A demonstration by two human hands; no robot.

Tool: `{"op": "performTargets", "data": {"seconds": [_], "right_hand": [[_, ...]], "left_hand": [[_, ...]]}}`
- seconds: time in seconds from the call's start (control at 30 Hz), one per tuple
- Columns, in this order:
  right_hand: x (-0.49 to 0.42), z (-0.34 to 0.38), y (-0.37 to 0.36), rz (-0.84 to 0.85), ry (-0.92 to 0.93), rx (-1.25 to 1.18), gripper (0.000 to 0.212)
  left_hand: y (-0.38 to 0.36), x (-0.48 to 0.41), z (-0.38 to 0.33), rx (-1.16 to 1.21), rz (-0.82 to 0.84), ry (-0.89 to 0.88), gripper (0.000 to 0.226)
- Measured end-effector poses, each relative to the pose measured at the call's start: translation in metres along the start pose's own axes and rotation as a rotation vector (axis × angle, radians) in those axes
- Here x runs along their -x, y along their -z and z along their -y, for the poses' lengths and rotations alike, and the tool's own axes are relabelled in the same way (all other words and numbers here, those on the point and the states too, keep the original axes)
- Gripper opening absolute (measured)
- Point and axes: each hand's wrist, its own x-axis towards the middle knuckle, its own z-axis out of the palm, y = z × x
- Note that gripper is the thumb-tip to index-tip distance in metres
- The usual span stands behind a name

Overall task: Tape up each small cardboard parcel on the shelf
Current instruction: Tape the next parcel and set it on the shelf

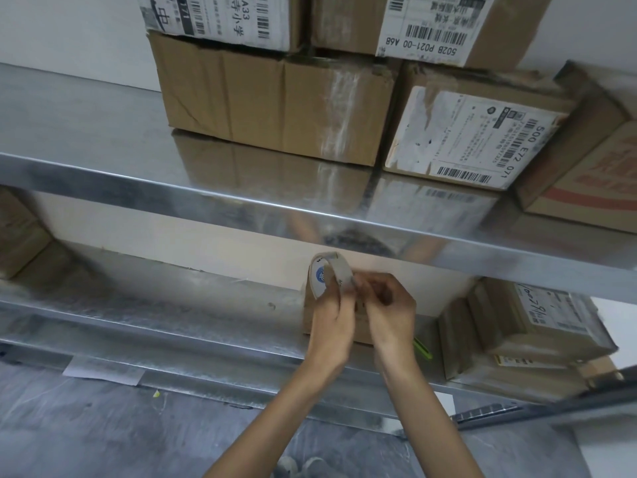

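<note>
Bright, even indoor light, no hard shadows. The upper shelf (103, 108) gleams, mirroring the boxes (269, 98) on it, and pale glare runs along its front lip. The lower shelf (172, 305) sits dimmer. Blur softens the left hand (331, 315), right hand (393, 305), tape roll (317, 272) and the frame's lower right. Shelf edges bow toward the sides.

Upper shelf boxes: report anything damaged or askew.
The plain brown box has a creased, dented front and a ragged top edge. The labelled box beside it has a scuffed, torn label. The red-printed box at right sits askew.
</note>
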Motion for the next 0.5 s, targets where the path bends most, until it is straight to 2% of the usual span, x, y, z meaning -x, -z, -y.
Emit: {"op": "performTargets", "data": {"seconds": [0.07,0.27,0.4,0.5], "right_hand": [[0.005,-0.002,-0.003,-0.025,-0.061,-0.050,0.010],[0.011,-0.007,-0.003,-0.022,0.055,0.022,0.017],[0.011,-0.005,0.012,0.040,0.154,0.119,0.012],[0.009,-0.006,0.025,0.174,0.214,0.212,0.026]], "left_hand": [[-0.001,0.002,-0.002,0.025,-0.034,0.005,0.056],[-0.001,0.006,0.003,0.026,-0.117,-0.011,0.048],[0.001,0.004,-0.001,0.093,-0.077,0.038,0.046],[0.004,0.006,-0.011,0.159,0.004,0.080,0.036]]}}
